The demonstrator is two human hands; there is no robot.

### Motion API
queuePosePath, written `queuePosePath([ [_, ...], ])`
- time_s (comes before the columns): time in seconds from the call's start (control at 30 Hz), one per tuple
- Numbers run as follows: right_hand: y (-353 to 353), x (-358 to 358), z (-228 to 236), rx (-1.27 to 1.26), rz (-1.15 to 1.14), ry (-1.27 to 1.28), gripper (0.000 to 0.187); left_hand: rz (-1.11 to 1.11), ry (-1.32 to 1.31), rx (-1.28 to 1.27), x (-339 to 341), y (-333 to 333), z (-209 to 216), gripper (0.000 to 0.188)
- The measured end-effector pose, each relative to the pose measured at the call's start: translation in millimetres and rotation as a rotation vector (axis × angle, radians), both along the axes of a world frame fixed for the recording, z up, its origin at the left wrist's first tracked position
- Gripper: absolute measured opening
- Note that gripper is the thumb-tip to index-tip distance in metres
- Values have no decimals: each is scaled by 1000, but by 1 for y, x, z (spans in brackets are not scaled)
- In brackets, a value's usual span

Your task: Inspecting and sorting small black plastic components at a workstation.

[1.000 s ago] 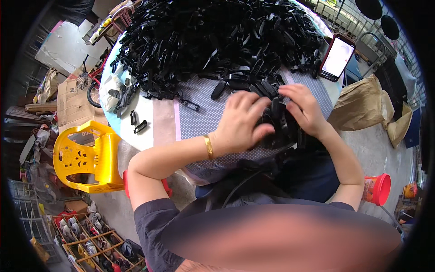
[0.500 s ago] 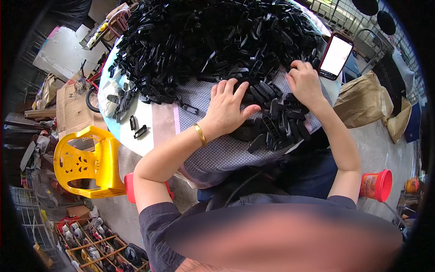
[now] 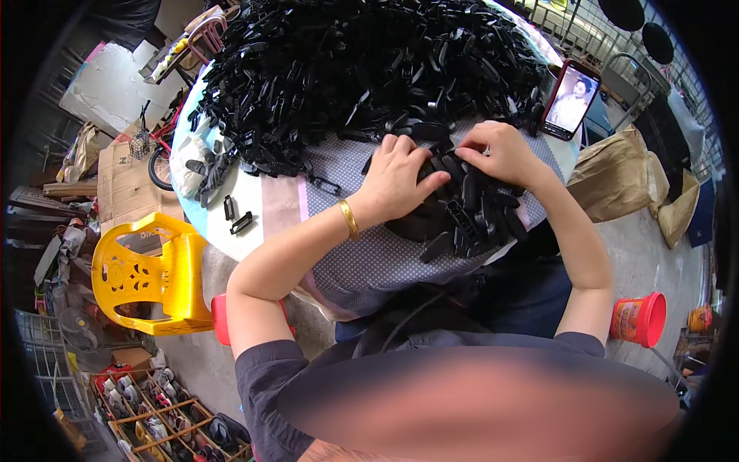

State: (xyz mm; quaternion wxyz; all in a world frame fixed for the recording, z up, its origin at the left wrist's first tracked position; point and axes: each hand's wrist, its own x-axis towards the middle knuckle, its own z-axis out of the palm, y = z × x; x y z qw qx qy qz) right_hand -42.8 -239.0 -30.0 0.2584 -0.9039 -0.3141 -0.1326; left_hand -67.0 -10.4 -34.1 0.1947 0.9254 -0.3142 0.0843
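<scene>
A small heap of black plastic pieces (image 3: 466, 212), long and narrow, some with open frames, lies on the dotted cloth (image 3: 369, 266) before me. My left hand (image 3: 396, 181), with a gold bangle at the wrist, rests at the heap's left edge, fingers bent over it and thumb apart. My right hand (image 3: 504, 156) is at the heap's far right side, thumb and forefinger close together on a black plastic piece; its other fingers are curled and partly hidden. Beyond both hands spreads a much larger mound of similar black pieces (image 3: 346, 77).
A phone (image 3: 570, 100) with a lit screen stands at the table's right edge. Two loose pieces (image 3: 241, 223) and a grey glove (image 3: 206, 173) lie at the left. Around the table are a yellow chair (image 3: 150, 273), a red bucket (image 3: 639, 319) and brown paper sacks (image 3: 620, 169).
My right hand has moved left from beside the large mound onto the small heap. My left hand's fingers have bent and drawn closer together. The phone's screen now shows a picture.
</scene>
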Motion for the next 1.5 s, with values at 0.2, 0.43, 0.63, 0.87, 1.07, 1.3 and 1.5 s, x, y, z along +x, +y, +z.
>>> queuePosePath([
  [0.2,17,14,-9,130,102,-150,37,-16,-55,-457,11,11,4,9],
  [0.43,19,17,-13,106,158,189,28,125,-150,-188,26,35,0,21],
  [0.63,11,13,-7,76,271,441,33,131,-41,70,26,25,-5,39],
  [0.87,40,40,-32,115,235,-23,42,133,-131,-143,28,21,-14,32],
  [1.07,50,30,-6,144,264,351,40,107,-40,-222,23,28,-22,33],
  [1.3,25,17,1,102,370,559,36,142,159,-374,-9,13,-29,36],
  [1.5,-12,6,8,340,401,665,30,16,460,-748,-11,23,-18,49],
])
